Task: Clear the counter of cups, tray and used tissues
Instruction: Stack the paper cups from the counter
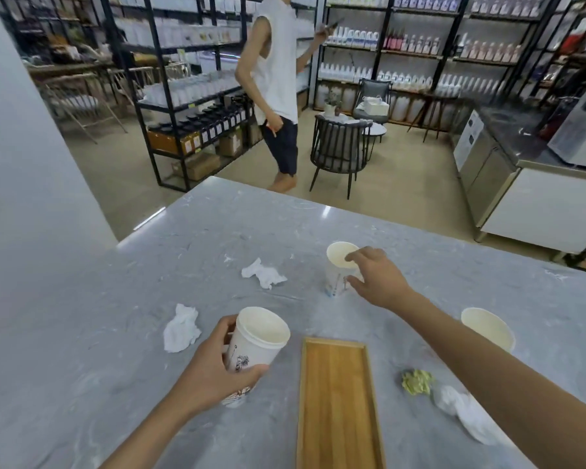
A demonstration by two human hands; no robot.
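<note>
A wooden tray (339, 401) is seen lying flat on the grey marbled counter (82, 333), nearest the viewer, with its long side running away from the camera. Just left of the tray, a printed paper cup (256, 346) is gripped by the left hand (214, 370), fingers and thumb curled round its side; whether its base touches the counter cannot be told. To the right of the tray, a yellow-green crumpled wad (416, 381) is noted beside a white tissue (467, 414), the two close together. Left of the held cup, a second crumpled tissue (181, 329) is recorded on the counter, apart from the hand. Near the right edge, a plain cup (486, 328) is seen standing upright, partly hidden behind the right forearm. Further out, the right hand (378, 279) is placed at a third cup (340, 265), one fingertip on the rim and the thumb against the wall, in a narrow pinch. A third tissue (263, 273) is seen to the left of that cup, well apart. Beyond the counter, a person (278, 82) is seen beside a dark chair (339, 147) and shelving stocked with bottles (183, 86).
</note>
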